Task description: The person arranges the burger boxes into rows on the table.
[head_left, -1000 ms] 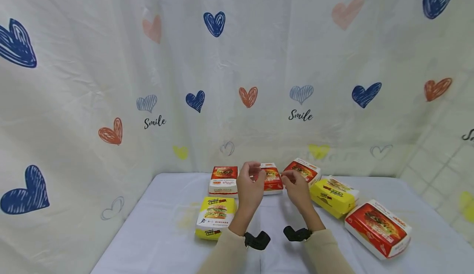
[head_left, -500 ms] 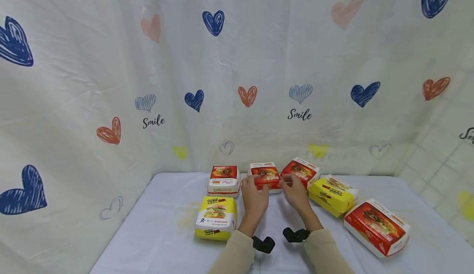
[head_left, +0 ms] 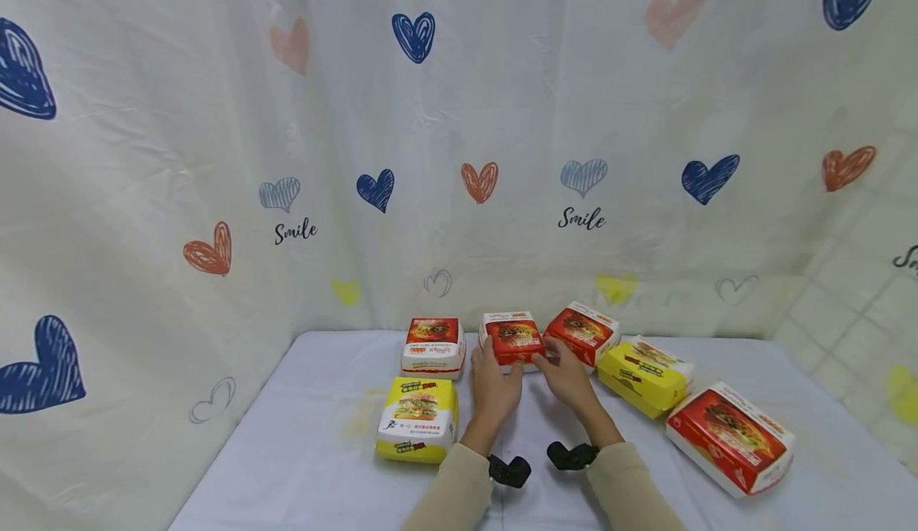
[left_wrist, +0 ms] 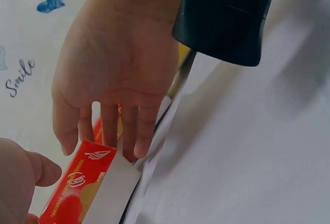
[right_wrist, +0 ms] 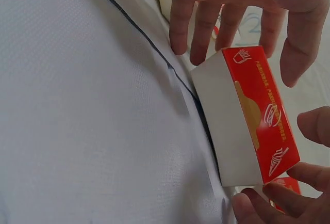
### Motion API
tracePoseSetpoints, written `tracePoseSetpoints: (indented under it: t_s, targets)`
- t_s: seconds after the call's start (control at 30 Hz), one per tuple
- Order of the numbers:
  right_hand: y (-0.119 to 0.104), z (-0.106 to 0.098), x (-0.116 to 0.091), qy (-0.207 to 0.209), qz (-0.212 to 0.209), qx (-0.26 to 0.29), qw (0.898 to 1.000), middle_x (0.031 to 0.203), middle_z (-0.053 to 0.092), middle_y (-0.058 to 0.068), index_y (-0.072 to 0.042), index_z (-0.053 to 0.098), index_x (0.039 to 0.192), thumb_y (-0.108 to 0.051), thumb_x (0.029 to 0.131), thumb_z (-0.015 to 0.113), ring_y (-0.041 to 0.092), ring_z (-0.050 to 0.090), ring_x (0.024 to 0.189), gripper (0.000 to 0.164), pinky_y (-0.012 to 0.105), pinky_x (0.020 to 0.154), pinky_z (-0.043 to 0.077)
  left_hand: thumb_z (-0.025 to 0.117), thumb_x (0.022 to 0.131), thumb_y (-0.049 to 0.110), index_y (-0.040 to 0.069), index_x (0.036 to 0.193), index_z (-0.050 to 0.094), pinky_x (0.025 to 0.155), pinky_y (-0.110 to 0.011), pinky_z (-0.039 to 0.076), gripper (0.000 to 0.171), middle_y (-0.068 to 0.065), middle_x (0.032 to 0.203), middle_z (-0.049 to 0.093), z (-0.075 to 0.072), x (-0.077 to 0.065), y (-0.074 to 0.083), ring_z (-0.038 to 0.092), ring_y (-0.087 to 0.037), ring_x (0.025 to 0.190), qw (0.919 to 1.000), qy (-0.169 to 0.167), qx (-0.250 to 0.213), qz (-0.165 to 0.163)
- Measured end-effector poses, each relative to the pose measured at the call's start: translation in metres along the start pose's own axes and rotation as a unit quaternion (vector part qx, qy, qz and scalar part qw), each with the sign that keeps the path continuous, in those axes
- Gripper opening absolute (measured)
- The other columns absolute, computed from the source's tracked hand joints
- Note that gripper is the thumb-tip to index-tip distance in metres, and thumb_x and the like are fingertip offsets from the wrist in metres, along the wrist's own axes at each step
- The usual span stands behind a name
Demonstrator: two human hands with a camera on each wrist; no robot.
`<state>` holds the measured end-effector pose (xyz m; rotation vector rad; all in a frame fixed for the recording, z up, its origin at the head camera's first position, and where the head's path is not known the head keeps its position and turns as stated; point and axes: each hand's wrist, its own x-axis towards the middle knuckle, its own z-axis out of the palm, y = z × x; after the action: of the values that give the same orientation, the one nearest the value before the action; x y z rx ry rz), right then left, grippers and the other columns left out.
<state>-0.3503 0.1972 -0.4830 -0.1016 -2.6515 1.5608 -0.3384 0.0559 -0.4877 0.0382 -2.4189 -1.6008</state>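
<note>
A red-and-white burger box (head_left: 513, 341) lies at the back middle of the white table, a burger picture on its top. My left hand (head_left: 495, 387) is at its left front corner. Long straight fingers (right_wrist: 203, 33) of that hand reach to the box's left end in the right wrist view. At the opposite end, my right hand (head_left: 569, 381) has its fingertips right by the box's side. Seen from the left wrist, the right hand's fingers (left_wrist: 109, 126) are straight and spread, with its thumb apart from the box. Both thumbs stay on the near side.
Another red-and-white box (head_left: 433, 348) sits left, with a yellow box (head_left: 417, 421) in front of it. Rightward stand a tilted red box (head_left: 582, 333), a yellow box (head_left: 645, 375) and a red box (head_left: 731, 439). A curtain (head_left: 459, 116) printed with hearts hangs behind.
My left hand has come down from over the middle red box to its left front corner, uncovering the box's top. The right hand has shifted slightly left, toward the box.
</note>
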Motion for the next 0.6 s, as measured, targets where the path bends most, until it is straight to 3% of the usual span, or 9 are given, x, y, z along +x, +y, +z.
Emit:
tracePoseSetpoints:
  t_s: [0.13,0.6]
  targets:
    - [0.0020,-0.0009,-0.0018,-0.005,-0.003,-0.005,1.000,0.160,0.040,0.021,-0.011,0.035,0.158,-0.039,0.103,0.057,0.043,0.046,0.141,0.065,0.059,0.109,0.045,0.070,0.094,0.021,0.005,0.158,0.032,0.113,-0.066,0.038,0.076,-0.024,0.160,0.035,0.0024,0.0011,-0.0027,0.042,-0.044,0.143,0.9999,-0.007,-0.005,0.011]
    - [-0.0005,-0.0090,-0.0027,0.014,-0.008,-0.011,1.000,0.152,0.042,0.027,-0.001,0.039,0.149,-0.036,0.104,0.056,0.044,0.045,0.138,0.059,0.062,0.112,0.040,0.072,0.094,0.028,0.013,0.161,0.028,0.111,-0.066,0.040,0.082,-0.018,0.163,0.035,0.0002,0.0005,-0.0001,0.041,-0.042,0.146,0.9975,-0.068,-0.009,-0.016]
